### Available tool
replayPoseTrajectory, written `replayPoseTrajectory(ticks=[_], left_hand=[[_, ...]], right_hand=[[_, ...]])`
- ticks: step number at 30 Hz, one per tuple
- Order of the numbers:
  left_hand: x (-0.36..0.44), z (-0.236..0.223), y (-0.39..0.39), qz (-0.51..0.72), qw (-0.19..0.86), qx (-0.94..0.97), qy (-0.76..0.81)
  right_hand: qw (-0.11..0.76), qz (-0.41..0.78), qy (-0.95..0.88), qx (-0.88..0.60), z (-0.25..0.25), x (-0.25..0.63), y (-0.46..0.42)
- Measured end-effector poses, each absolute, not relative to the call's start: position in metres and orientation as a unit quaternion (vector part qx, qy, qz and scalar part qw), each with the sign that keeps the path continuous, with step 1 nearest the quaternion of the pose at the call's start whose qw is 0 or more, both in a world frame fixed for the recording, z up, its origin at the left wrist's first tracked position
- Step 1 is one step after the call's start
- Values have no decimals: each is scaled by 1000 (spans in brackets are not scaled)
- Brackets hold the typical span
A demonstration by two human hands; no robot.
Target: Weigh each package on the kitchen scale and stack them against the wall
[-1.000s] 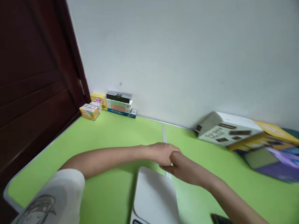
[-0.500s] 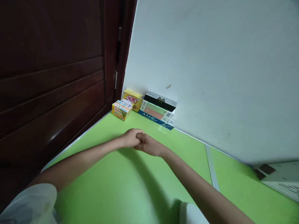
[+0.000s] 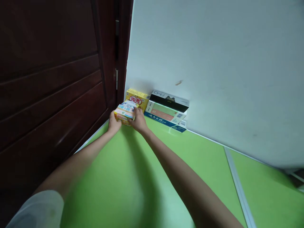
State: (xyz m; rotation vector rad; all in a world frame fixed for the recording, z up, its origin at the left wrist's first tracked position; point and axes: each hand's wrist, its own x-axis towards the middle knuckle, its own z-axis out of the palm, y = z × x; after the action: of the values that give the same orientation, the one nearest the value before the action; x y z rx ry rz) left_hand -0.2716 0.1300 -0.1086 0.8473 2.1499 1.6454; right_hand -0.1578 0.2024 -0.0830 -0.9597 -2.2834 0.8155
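Observation:
Both hands are on a small yellow and pink carton (image 3: 125,111) in the corner between door and wall. My left hand (image 3: 114,123) grips its left side, thumb on the front face. My right hand (image 3: 138,119) closes round its right side, with fingers along the edge. Just behind stands a yellow box (image 3: 138,96) with a red oval label, partly hidden by the carton. To its right, flattened printed packaging (image 3: 166,110) in black, green, pink and blue leans against the wall.
A dark brown wooden door (image 3: 47,95) with metal hinges borders the left side. The pale wall (image 3: 213,69) rises behind and to the right. Below lies a green surface (image 3: 106,183), crossed by a light strip (image 3: 238,186) at the right.
My hands were clasped together over the green surface. They have parted, reached forward and left, and taken hold of the carton from both sides. The view has shifted slightly.

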Motion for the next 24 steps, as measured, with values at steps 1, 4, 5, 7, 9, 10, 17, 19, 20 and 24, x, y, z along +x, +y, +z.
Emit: replayPoseTrajectory(ticks=[1, 4, 5, 7, 9, 10, 17, 19, 20, 24], left_hand=[[-267, -112, 124, 575, 145, 298, 748], [-250, -122, 96, 567, 141, 343, 736], [-243, -124, 84, 560, 148, 366, 728], [-226, -128, 57, 544, 174, 408, 712], [-207, -128, 30, 521, 213, 436, 702], [-197, -126, 17, 505, 237, 448, 699], [-153, -89, -24, 358, 416, 516, 658], [-142, -73, -27, 326, 419, 543, 650], [-135, -65, -28, 311, 417, 558, 646], [-100, -28, -33, 267, 373, 617, 640]], right_hand=[[250, 295, -852, -353, -82, -154, 202], [176, 282, -884, -328, -75, -128, 199], [147, 281, -895, -314, -71, -116, 197], [98, 287, -908, -289, -65, -89, 192], [60, 311, -909, -270, -58, -60, 182], [44, 328, -907, -262, -55, -46, 176], [28, 335, -910, -244, -44, 36, 116], [30, 327, -910, -255, -38, 57, 100], [31, 324, -909, -261, -33, 68, 93], [63, 315, -904, -282, 0, 123, 71]])
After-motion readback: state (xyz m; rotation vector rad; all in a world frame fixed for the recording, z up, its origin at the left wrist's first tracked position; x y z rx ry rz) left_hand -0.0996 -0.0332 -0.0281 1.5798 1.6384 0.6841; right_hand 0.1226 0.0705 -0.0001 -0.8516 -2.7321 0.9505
